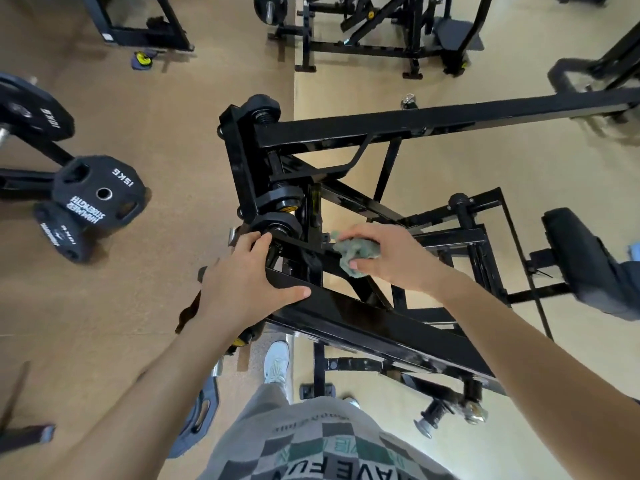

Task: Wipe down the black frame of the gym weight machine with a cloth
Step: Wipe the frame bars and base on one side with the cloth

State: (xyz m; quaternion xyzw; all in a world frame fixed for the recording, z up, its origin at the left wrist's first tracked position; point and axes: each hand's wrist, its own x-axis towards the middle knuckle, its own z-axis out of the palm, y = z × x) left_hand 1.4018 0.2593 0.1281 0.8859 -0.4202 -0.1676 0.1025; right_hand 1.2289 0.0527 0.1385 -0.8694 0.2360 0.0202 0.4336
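Wiping in mid-course, by the look of it well short of finished. Clutching a crumpled grey-green cloth (358, 252) in the right hand (391, 261), fingers curled over it and thumb pinching from below, just toward 3 o'clock of centre. Pressing it onto a slanted inner bar of the glossy black steel frame (381, 327), close beside the round black pivot hub (277, 225). Bracing with the left hand (242, 282) at 9 o'clock of the cloth, gripping the end of the near beam, thumb laid along its top face, fingertips hooked toward the hub.

Next, probably: dragging the cloth along that bar, then out over the long near beam toward 5 o'clock and the far rail toward 1 o'clock. Keeping pressure steady, refolding for joints and bolts, minding pinch points by the hub. Leaving alone the black rubber weight plates (97, 192) at 9 o'clock.
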